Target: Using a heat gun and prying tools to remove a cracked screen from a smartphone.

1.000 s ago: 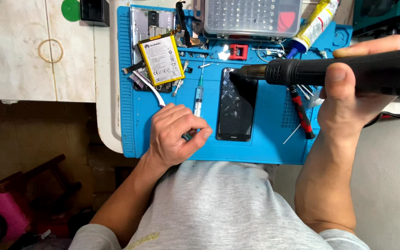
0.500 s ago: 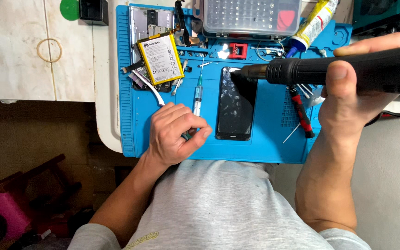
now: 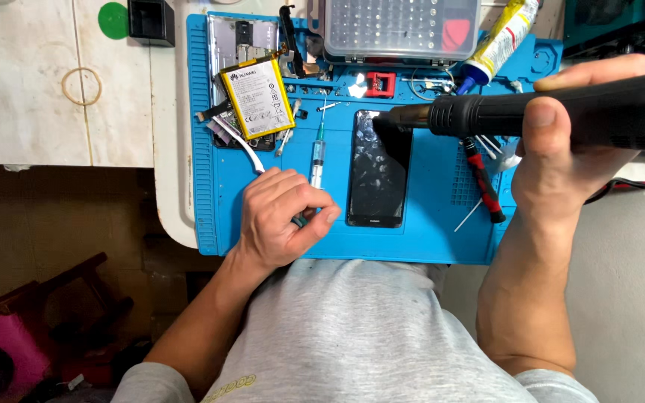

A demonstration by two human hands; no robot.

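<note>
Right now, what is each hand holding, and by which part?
Right hand grips the black heat tool by its handle. Left hand pinches a small tool, mostly hidden.

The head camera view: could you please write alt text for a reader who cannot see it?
The right hand holds a black heat tool with its nozzle over the top of a cracked phone on a blue work mat. The left hand rests beside a syringe; a yellow-edged battery lies behind.
</note>
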